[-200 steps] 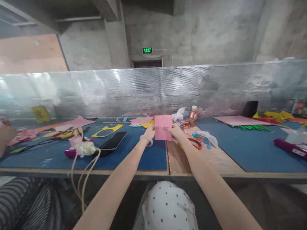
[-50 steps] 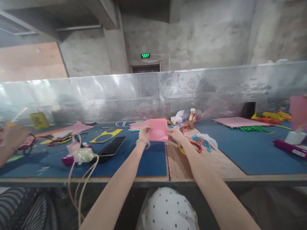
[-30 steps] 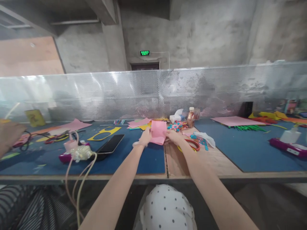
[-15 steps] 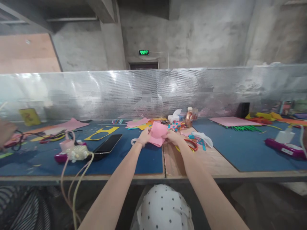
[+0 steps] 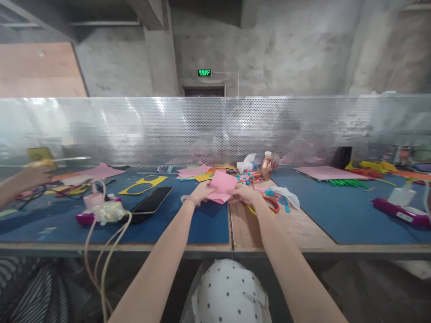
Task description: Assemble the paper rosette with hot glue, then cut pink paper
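A pink sheet of paper [image 5: 222, 185], folded or curled at its lower edge, is held up between my two hands above the front middle of the table. My left hand [image 5: 201, 193] is closed on its left edge, and my right hand [image 5: 245, 194] grips its right edge. Scissors [image 5: 272, 204] with red and yellow handles lie just beyond my right wrist. Behind the pink paper are a blue-and-pink craft flower [image 5: 247, 177] and more coloured sheets [image 5: 193, 170].
A smartphone [image 5: 153, 200] and a power strip [image 5: 107, 211] with hanging cables are at left. A co-worker's hand [image 5: 35, 172] holds a yellow-handled tool at far left. A bottle [image 5: 266, 166] and tissue pack [image 5: 247, 163] stand at the back. Green pipe cleaners [image 5: 348, 183] lie right.
My hands have shifted slightly, and the paper's lower edge looks more curled over. At far left the co-worker's hand has risen, now with a yellow-handled tool in it.
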`<state>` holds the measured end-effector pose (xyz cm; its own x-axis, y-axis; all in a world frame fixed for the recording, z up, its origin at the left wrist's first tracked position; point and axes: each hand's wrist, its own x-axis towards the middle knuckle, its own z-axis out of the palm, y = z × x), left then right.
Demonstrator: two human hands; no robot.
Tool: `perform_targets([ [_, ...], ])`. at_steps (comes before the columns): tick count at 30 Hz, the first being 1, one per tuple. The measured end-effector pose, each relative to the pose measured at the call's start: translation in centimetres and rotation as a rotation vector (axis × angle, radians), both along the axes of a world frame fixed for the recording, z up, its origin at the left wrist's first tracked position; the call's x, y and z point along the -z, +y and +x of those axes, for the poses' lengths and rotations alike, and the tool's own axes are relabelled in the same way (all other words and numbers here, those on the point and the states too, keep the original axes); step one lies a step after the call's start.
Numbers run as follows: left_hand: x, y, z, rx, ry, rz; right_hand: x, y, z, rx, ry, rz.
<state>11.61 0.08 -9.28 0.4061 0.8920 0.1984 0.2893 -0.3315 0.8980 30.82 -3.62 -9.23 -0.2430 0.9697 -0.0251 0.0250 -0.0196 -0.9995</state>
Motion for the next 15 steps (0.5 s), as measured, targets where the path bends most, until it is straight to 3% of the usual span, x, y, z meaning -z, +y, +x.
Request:
perform_targets([
  [8, -0.36, -0.54, -0.09, 0.033, 0.034, -0.029, -0.08, 0.21, -0.20, 0.125, -0.011, -0.020],
  [15, -0.38, -0.58, -0.08, 0.060, 0.044, -0.048, 0.00, 0.96, -0.13, 0.296, 0.013, 0.053],
])
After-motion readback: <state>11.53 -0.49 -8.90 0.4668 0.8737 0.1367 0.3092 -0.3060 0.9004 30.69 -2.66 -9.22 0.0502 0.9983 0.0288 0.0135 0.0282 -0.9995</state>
